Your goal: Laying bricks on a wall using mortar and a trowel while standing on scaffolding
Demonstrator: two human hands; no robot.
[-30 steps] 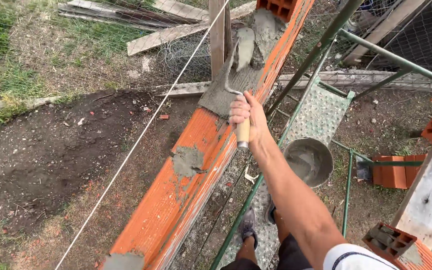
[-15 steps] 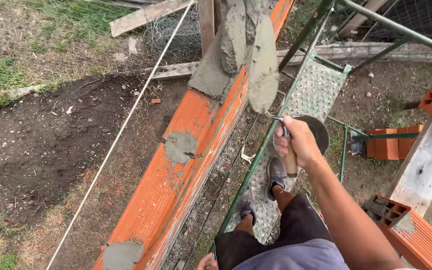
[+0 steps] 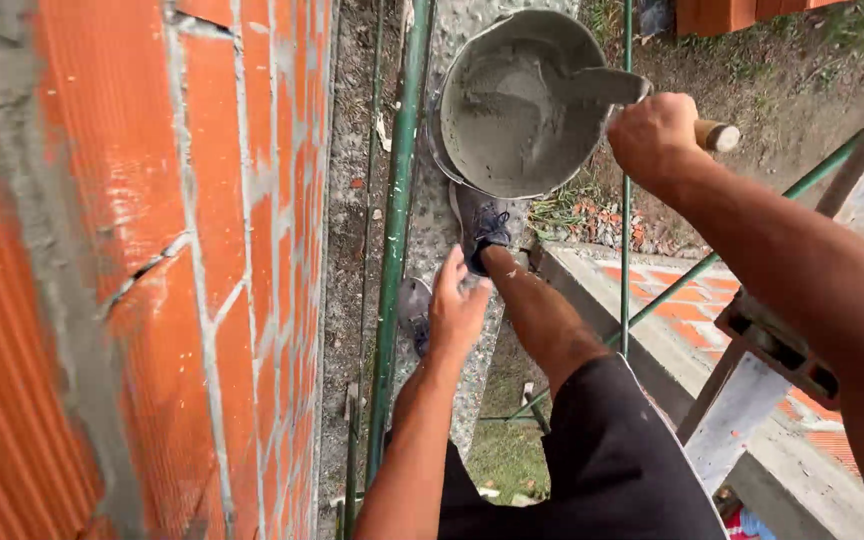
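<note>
Gripping the wooden handle of a trowel [image 3: 612, 88], the right hand [image 3: 655, 135] has its fingers closed tight round it, the handle's end poking out past the knuckles; the blade dips into wet grey mortar inside a bucket [image 3: 462, 70] that sits on a scaffold plank [image 3: 432, 215] just ahead of a shoe [image 3: 482, 230]. The left hand [image 3: 455, 310] hangs loose and empty, fingers slack, near the knee. A brick wall [image 3: 152, 270] rises close on the left, green poles [image 3: 395, 200] beside it. Mortar looks heavy, soft and sloppy — likely to slide off a tilted blade — so the trowel is best held firmly by the handle, blade level.
</note>
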